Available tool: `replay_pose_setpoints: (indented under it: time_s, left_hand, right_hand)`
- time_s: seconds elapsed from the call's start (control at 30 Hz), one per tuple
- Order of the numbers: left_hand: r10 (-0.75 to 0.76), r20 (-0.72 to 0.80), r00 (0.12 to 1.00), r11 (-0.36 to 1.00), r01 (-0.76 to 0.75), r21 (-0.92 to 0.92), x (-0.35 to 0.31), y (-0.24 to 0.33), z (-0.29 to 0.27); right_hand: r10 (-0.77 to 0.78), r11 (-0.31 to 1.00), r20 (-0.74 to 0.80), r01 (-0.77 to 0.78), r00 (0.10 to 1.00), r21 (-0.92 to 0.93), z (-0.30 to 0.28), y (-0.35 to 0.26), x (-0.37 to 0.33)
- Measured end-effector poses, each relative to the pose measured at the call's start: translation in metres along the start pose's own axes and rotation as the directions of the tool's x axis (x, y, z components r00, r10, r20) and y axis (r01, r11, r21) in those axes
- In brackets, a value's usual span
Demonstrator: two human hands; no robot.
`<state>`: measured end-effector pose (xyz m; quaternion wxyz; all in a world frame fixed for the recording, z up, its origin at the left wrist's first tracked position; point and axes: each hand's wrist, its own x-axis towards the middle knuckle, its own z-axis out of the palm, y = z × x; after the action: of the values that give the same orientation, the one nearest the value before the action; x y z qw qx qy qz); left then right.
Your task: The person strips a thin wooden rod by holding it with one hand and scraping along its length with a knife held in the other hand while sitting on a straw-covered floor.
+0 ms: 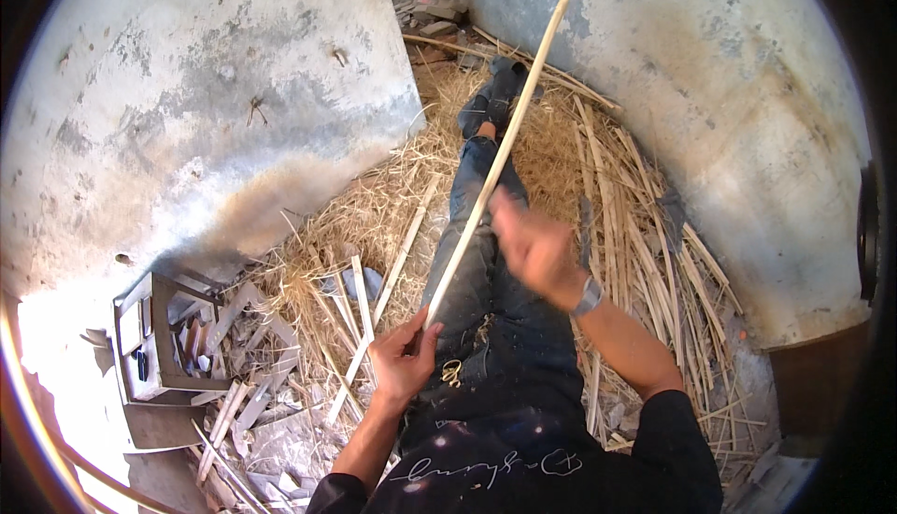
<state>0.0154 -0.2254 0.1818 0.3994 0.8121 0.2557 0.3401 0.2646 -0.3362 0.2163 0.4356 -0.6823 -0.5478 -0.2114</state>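
A long, pale strip (pixel 509 135), which looks like split bamboo or wood, slants from my lap up past my feet to the top edge. Its lower end is pinched between the thumb and fingers of my left hand (pixel 402 360), above my left thigh. Beside the middle of the strip is my right hand (pixel 534 245), smeared by motion. Whether its fingers touch the strip or hold anything cannot be made out. A small gold-coloured looped object (pixel 451 374) lies at my waist. My legs in dark jeans (pixel 467 257) stretch out under the strip.
Shavings (pixel 374 192) cover the floor around my legs. Many long strips (pixel 635 224) lie to the right along a stained wall (pixel 738 131). A wall section (pixel 280 75) juts in at left. Below it stands a wooden frame (pixel 168 378) among broken scraps (pixel 266 374).
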Motion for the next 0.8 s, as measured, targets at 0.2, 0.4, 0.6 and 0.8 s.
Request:
replay_pose_setpoints:
  time_s: [0.2, 0.4, 0.6, 0.8]
  left_hand:
    - [-0.012, -0.033, 0.999, 1.000, 0.012, -0.011, 0.002, -0.004, 0.000]
    - [-0.120, 0.093, 0.988, 0.985, 0.130, -0.114, -0.006, -0.015, 0.000]
    - [-0.321, 0.234, 0.918, 0.854, 0.387, -0.348, 0.008, -0.005, -0.009]
    - [-0.276, 0.294, 0.915, 0.831, 0.380, -0.406, 0.005, 0.001, -0.005]
  right_hand:
    - [-0.250, 0.953, 0.236, 0.195, 0.939, 0.233, 0.009, -0.025, -0.019]
    - [0.145, 0.989, -0.174, -0.140, 0.974, 0.042, 0.006, 0.013, 0.025]
    - [-0.303, 0.947, 0.193, 0.272, 0.933, 0.169, 0.017, -0.017, -0.023]
    - [-0.005, 1.000, -0.030, 0.005, 1.000, -0.020, 0.006, 0.016, 0.023]
